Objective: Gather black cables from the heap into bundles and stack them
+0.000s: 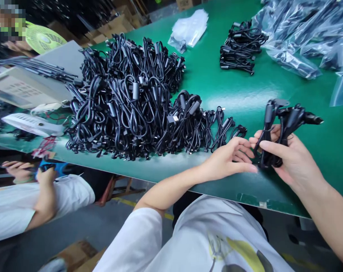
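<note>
My right hand (297,160) is closed around several bundled black cables (286,122) at the right front of the green table. Their connector ends and thicker barrels stick up above the fingers. Just left of them is my left hand (230,156), fingers apart, its fingertips close to the cables; whether they touch I cannot tell. A few loose folded cables (223,130) lie right behind the left hand, at the end of a large heap of folded black cables (137,102).
Farther back lie a small stack of cables (240,47) and clear plastic bags (189,28). Filled plastic bags (307,37) cover the far right corner. At left are a beige device (32,87), a white fan-like item (32,124) and a co-worker's arm (45,196).
</note>
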`<state>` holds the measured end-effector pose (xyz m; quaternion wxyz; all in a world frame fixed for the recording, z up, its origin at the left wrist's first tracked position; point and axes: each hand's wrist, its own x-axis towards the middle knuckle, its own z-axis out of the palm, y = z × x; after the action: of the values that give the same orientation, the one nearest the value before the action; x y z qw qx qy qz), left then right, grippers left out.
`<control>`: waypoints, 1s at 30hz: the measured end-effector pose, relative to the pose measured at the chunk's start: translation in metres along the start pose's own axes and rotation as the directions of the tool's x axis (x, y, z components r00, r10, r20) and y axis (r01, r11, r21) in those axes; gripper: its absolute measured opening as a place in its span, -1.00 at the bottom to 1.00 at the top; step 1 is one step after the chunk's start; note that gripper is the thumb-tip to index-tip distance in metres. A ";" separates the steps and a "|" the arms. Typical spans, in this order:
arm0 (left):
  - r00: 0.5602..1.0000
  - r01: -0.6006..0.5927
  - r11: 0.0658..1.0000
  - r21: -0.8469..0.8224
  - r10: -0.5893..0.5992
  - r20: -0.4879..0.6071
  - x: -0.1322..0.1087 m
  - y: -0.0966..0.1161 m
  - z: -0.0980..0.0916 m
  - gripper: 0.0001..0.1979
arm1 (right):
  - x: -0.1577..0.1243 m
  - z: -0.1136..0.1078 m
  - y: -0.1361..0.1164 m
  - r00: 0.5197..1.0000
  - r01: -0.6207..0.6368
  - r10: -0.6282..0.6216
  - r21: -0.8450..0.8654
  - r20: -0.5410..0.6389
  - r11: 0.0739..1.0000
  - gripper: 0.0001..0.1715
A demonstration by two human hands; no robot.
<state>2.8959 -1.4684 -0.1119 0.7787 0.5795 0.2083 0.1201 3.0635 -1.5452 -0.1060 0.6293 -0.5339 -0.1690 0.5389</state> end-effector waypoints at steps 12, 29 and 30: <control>0.990 0.141 0.985 -0.103 -0.137 0.043 -0.002 -0.014 0.009 -0.60 | -0.006 0.009 0.003 0.986 0.163 -0.163 -0.023 -0.029 0.986 -0.68; 0.999 -0.028 0.999 0.044 0.027 0.017 -0.002 -0.012 0.007 -0.69 | -0.006 -0.002 -0.006 0.985 0.139 -0.142 0.031 0.094 0.990 -0.70; 0.999 -0.034 0.998 0.055 0.034 -0.004 -0.002 -0.011 0.008 -0.69 | -0.006 -0.003 -0.006 0.985 0.136 -0.139 0.043 0.103 0.990 -0.73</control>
<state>2.8967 -1.4791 -0.1198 0.7598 0.6038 0.2036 0.1291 3.0667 -1.5504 -0.0997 0.6646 -0.4802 -0.2289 0.5247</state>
